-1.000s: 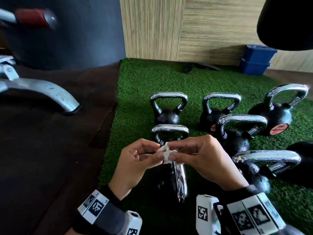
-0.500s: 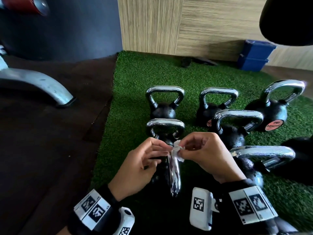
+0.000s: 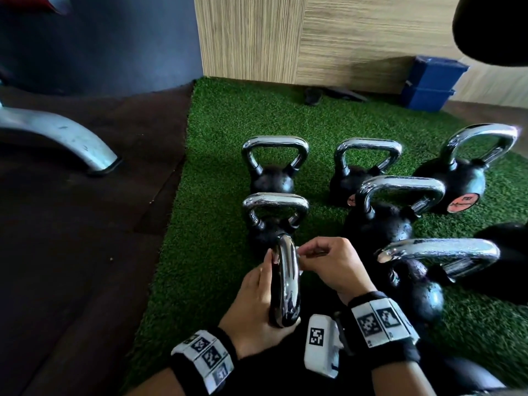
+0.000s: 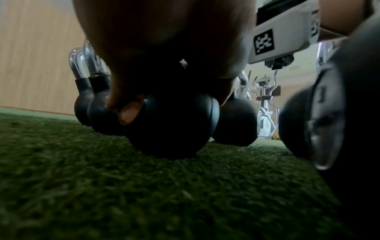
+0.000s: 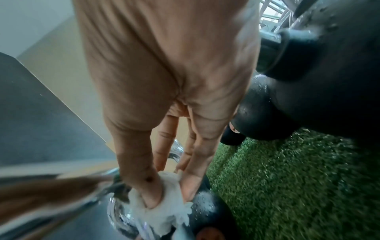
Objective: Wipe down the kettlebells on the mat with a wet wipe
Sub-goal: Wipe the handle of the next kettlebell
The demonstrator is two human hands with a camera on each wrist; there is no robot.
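Several black kettlebells with chrome handles stand on the green turf mat. The nearest kettlebell's handle shows edge-on between my hands. My left hand holds this handle from its left side, fingers lying along the chrome; the left wrist view shows the thumb against the black ball. My right hand pinches a crumpled white wet wipe between thumb and fingers and presses it onto the handle's right side near the top. Only a sliver of the wipe shows in the head view.
Two small kettlebells stand in line just beyond, and larger ones crowd close on the right. A blue box sits by the wood wall. A metal machine leg rests on the dark floor to the left.
Both hands held the wipe up between them. The left hand let go and took the nearest handle, and the right hand came down with the wipe onto that handle.
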